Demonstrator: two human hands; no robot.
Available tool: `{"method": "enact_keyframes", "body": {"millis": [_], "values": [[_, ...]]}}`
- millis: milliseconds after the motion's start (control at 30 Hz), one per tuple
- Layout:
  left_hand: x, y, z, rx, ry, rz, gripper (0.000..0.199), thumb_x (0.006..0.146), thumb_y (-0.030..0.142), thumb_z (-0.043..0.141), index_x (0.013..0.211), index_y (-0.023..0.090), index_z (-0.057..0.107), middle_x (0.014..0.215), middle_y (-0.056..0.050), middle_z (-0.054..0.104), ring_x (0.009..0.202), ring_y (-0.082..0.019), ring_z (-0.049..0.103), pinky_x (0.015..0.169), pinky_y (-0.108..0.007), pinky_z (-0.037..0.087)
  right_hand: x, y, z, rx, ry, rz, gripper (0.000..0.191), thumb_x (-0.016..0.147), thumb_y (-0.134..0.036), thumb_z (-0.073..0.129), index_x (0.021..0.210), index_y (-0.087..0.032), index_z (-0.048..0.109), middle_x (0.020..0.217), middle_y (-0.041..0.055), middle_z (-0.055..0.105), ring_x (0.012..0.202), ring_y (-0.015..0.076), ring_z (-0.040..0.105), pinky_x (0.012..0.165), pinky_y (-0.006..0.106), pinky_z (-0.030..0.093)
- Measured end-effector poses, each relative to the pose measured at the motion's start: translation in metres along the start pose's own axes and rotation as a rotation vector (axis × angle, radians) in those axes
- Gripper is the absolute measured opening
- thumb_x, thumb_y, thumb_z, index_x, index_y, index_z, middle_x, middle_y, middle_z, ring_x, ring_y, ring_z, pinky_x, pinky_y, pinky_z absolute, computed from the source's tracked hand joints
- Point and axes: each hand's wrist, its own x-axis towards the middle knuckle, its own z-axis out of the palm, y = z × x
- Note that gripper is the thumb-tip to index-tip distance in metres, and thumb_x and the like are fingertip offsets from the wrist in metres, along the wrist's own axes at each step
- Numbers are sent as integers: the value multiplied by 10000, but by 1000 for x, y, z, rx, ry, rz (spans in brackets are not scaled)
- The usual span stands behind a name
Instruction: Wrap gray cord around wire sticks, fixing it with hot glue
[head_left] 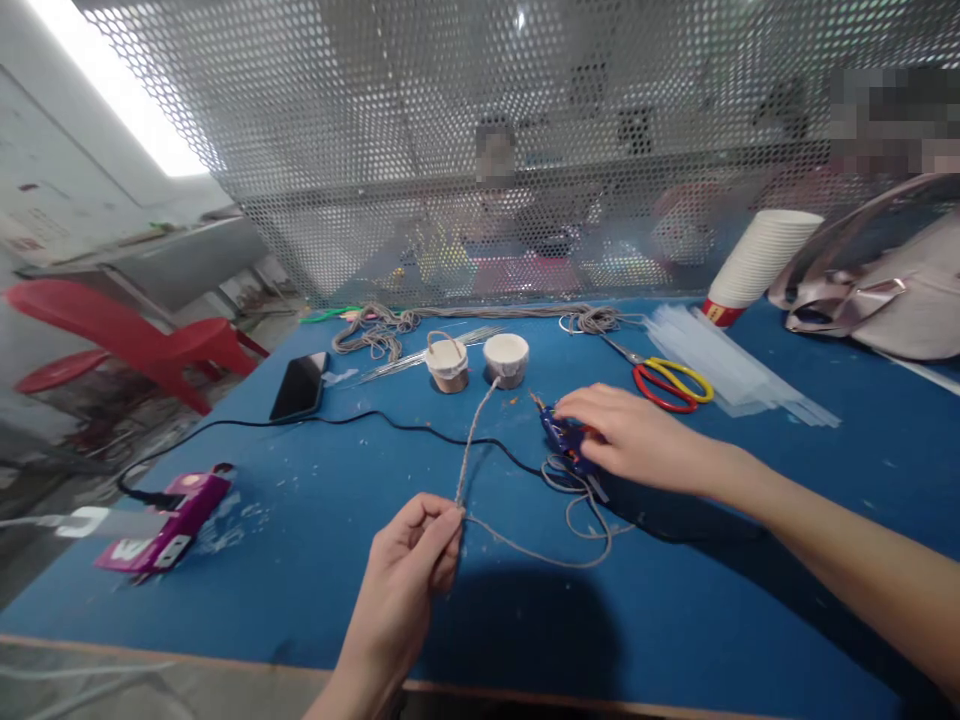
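My left hand (416, 550) pinches a thin grey cord (470, 445) between thumb and fingertips. From there the cord runs up to a small cup (507, 362) with a pale top and a greyish wrapped side. Its loose end loops over the table to the right. My right hand (637, 435) is closed around a blue hot glue gun (564, 435), low over the table, nozzle pointing up and left. Part of the glue gun is hidden by my fingers. Left of the first cup stands a second small cup (448, 366) with a thin arched handle.
Scissors (675, 385), glue sticks (731, 360), stacked paper cups (765, 265) and a bag (892, 280) lie right. A phone (300, 387) and a purple power strip (169, 525) are left; a black cable (420, 430) crosses the blue table (300, 590). Mesh (360, 200) stands behind.
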Motion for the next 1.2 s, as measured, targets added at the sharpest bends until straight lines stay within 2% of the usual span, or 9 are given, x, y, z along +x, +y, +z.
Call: {"method": "enact_keyframes", "body": {"millis": [67, 167, 300, 367, 433, 600, 767, 867, 1200], "values": [[0, 0, 2, -1, -4, 2, 262, 721, 345, 683, 630, 146, 540, 479, 78, 406, 401, -21, 248, 399, -174, 188, 9, -29, 7, 351, -9, -20, 314, 755, -102, 486, 1032, -188, 607, 1083, 65, 630, 1000, 198, 562, 905, 341, 411], [-1, -1, 3, -10, -4, 7, 256, 707, 351, 693, 640, 146, 555, 467, 80, 413, 392, -19, 254, 395, -171, 188, 23, -63, 28, 794, -134, 26, 367, 701, -107, 558, 1061, -174, 586, 1145, 75, 611, 1075, 196, 546, 928, 333, 405], [-1, -1, 2, 4, 16, 13, 268, 683, 362, 710, 632, 138, 571, 458, 70, 435, 391, -21, 279, 395, -167, 204, 32, -76, 50, 1262, -306, 191, 201, 713, -201, 622, 901, -143, 580, 760, 6, 635, 629, 116, 607, 598, 240, 465], [0, -1, 0, 8, 28, 11, 269, 673, 362, 716, 629, 137, 575, 450, 70, 437, 388, -22, 285, 391, -164, 208, 31, -75, 51, 1277, -294, 243, 132, 726, -243, 632, 788, -146, 568, 609, -44, 563, 455, 76, 518, 472, 206, 393], [2, -1, -1, -3, 32, 1, 272, 664, 359, 723, 623, 138, 570, 442, 73, 432, 386, -21, 284, 386, -160, 208, 30, -73, 49, 1236, -261, 274, 105, 742, -236, 620, 736, -151, 558, 535, -70, 501, 401, 60, 455, 426, 195, 328], [4, -3, 0, -51, 30, -69, 278, 631, 353, 743, 635, 141, 563, 443, 80, 426, 381, -15, 274, 372, -144, 186, 30, -72, 47, 1166, -172, 277, 62, 742, -195, 613, 713, -148, 584, 529, -71, 453, 492, 64, 389, 479, 196, 301], [6, -3, 4, -41, 64, -51, 295, 554, 283, 789, 699, 156, 565, 450, 97, 432, 366, -11, 282, 353, -129, 193, 30, -72, 53, 1286, -184, 331, 44, 739, -171, 580, 705, -148, 564, 603, -26, 563, 569, 90, 494, 584, 223, 386], [7, -4, 6, -13, 99, -31, 314, 543, 288, 793, 653, 165, 526, 425, 106, 421, 348, -13, 281, 339, -127, 192, 29, -72, 53, 1286, -176, 348, 35, 730, -170, 584, 708, -146, 571, 594, -29, 554, 554, 85, 479, 571, 219, 377], [4, -9, 3, 147, 35, 95, 244, 707, 354, 675, 633, 156, 553, 484, 45, 541, 388, -48, 377, 377, -165, 281, 28, -72, 55, 1258, -148, 344, 80, 724, -213, 620, 710, -141, 589, 575, -51, 483, 548, 75, 400, 536, 213, 313]]}}
